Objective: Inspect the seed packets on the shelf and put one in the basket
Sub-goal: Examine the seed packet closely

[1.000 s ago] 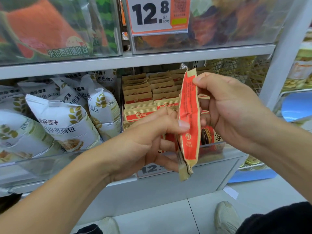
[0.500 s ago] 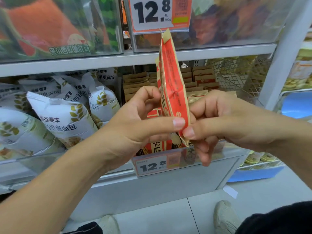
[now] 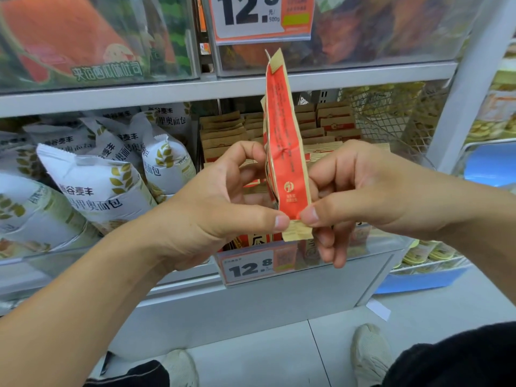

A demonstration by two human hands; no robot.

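Before the shelf [image 3: 223, 88], left hand [image 3: 215, 208] and right hand [image 3: 371, 196] both pinch an upright red seed packet [image 3: 284, 152] near its bottom edge.

Both my forearms come in from the lower corners & meet mid-frame. My left hand [image 3: 220, 202] has thumb stretched right, its tip pinching the packet [image 3: 284, 152] at the bottom edge; index curls up & over toward the packet's left side. My right hand [image 3: 360, 191] mirrors it: thumb tip pressed on the same bottom edge, nearly touching the left thumb, fingers curled behind, lower ones hanging down. Wrists roughly level, bare skin.
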